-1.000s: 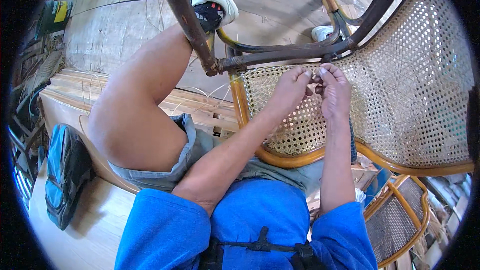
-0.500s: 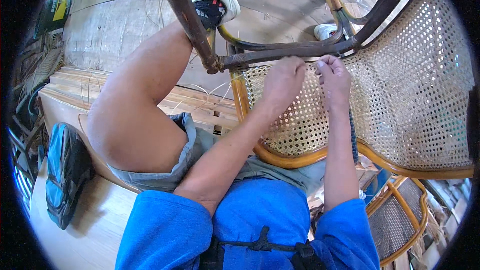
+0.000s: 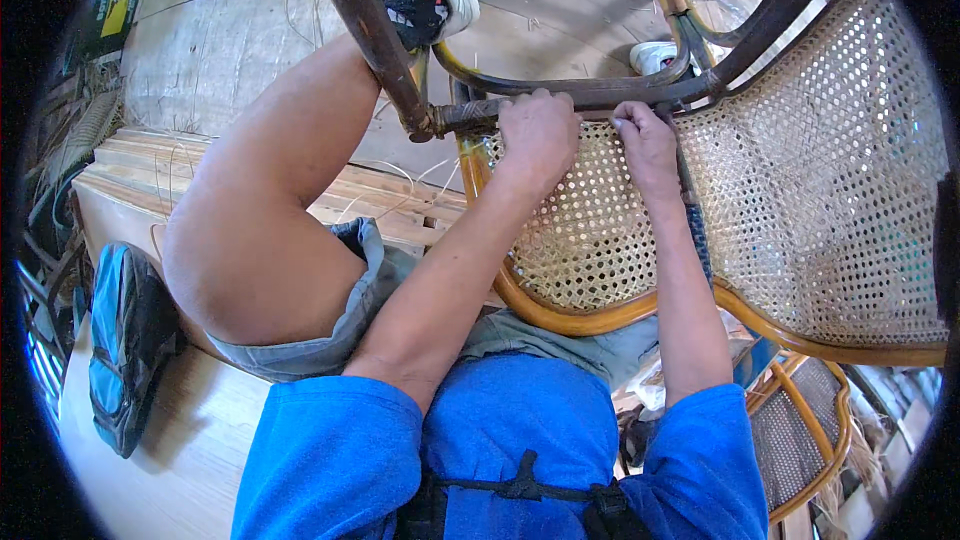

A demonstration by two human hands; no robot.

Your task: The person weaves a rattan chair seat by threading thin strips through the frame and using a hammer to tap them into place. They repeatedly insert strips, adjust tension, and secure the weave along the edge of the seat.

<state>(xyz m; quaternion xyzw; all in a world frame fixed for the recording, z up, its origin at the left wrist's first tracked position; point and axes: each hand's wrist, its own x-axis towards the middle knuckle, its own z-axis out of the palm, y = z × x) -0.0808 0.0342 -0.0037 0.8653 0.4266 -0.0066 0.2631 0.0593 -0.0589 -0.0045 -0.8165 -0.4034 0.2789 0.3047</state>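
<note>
A rattan chair frame with pale woven cane webbing lies across my lap, edged by a glossy orange-brown rattan rim. Along the far edge of the webbing runs a dark brown pole. My left hand is closed, its fingers curled over at this pole beside the webbing's edge; the fingertips are hidden. Just right of it, my right hand pinches thumb and forefinger together above the webbing, close to the pole. Whatever sits in that pinch is too small to make out.
A dark upright pole of the frame rises beside my raised leg. Left lie stacked wooden boards and a blue-and-black backpack. Another cane-woven rattan piece stands low at right. Loose cane strands stick out near the boards.
Both hands have shifted slightly left. My left hand has come up against the dark pole, fingers curled at it. The right hand has moved a little closer to the webbing, still pinching.
</note>
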